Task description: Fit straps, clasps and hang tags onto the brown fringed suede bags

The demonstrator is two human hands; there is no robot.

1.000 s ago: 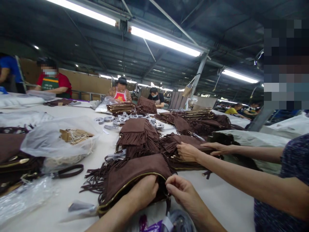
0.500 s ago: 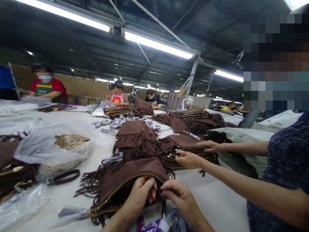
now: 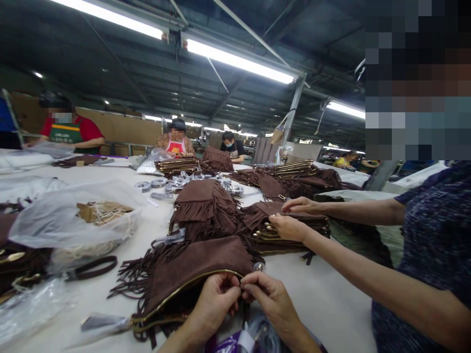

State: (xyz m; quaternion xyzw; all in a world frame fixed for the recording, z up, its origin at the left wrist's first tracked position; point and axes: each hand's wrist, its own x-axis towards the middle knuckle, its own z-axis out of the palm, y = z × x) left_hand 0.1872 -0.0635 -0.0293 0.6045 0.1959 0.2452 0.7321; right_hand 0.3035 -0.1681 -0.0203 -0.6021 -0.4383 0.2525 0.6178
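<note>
In front of me a brown fringed bag (image 3: 198,262) lies on the table, its gold zipper open along the near edge. At the right end of that opening both my hands come together, fingertips nearly touching. My left hand (image 3: 217,299) pinches the bag's edge there. Closed beside it, my right hand (image 3: 267,294) pinches something small that its fingers hide. A grey wrapped strap (image 3: 263,333) and a purple packet (image 3: 228,343) lie just below my hands. At the bag's left end is a plastic-wrapped tag-like piece (image 3: 105,322).
To my right, a co-worker's hands (image 3: 290,228) rest on a stack of brown bags (image 3: 294,238). More fringed bags (image 3: 204,208) and wrapped straps (image 3: 174,186) fill the middle. A clear plastic bag (image 3: 47,220) with string tags and a brown strap loop (image 3: 97,267) are left.
My left hand has drawn out of the bag's opening, to its right end, closer to my right hand. The co-worker's hands have shifted slightly on the stack. The view has moved a little.
</note>
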